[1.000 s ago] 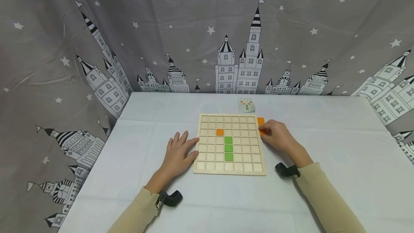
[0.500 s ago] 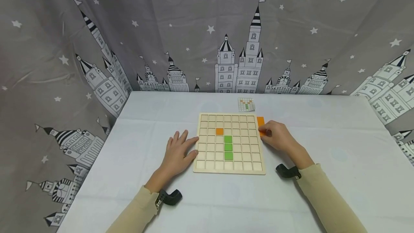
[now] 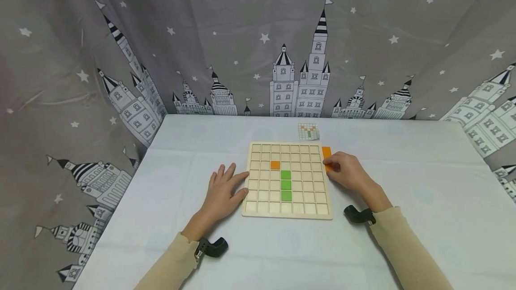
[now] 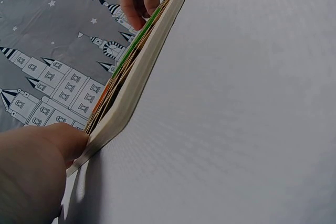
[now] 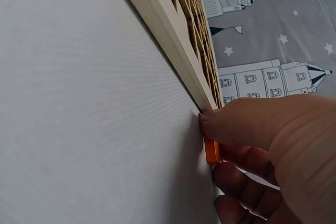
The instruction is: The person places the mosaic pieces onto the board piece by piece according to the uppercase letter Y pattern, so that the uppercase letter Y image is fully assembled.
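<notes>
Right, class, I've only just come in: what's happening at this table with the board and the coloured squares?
A person sits at a white table with a wooden grid board. The left hand rests flat against the board's left edge. The right hand pinches an orange tile just off the right edge, near another orange tile on the table. On the board are one orange tile and three green tiles in a column. A small pattern card lies beyond.

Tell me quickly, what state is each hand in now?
Left hand: open, fingers flat against the wooden board.
Right hand: pinching an orange tile.
</notes>
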Demonstrator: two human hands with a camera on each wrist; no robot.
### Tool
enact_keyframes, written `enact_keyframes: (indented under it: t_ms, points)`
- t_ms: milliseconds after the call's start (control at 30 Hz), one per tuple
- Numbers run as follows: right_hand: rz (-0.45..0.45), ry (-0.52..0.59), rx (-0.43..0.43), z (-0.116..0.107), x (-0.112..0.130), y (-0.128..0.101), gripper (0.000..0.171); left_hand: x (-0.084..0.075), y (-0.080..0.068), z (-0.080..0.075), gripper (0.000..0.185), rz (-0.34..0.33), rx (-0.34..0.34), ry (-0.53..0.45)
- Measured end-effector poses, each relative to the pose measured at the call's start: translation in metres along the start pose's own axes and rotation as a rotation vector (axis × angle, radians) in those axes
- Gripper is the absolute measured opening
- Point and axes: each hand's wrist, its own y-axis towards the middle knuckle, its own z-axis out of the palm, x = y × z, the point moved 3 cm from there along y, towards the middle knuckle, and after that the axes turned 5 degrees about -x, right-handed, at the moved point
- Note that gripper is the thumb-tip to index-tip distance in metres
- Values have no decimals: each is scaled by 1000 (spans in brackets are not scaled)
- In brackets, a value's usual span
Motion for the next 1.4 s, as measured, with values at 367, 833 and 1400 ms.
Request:
enact_keyframes:
  t_ms: [367, 833, 1400]
  points:
    - [24, -6, 14, 1, -3, -2, 23, -2, 1, -1, 43, 7, -11, 7]
    - [67, -16, 27, 0, -4, -4, 26, -1, 1, 0, 43, -1, -7, 12]
    - [46, -9, 12, 0, -4, -5, 22, 0, 0, 1, 43, 1, -8, 11]
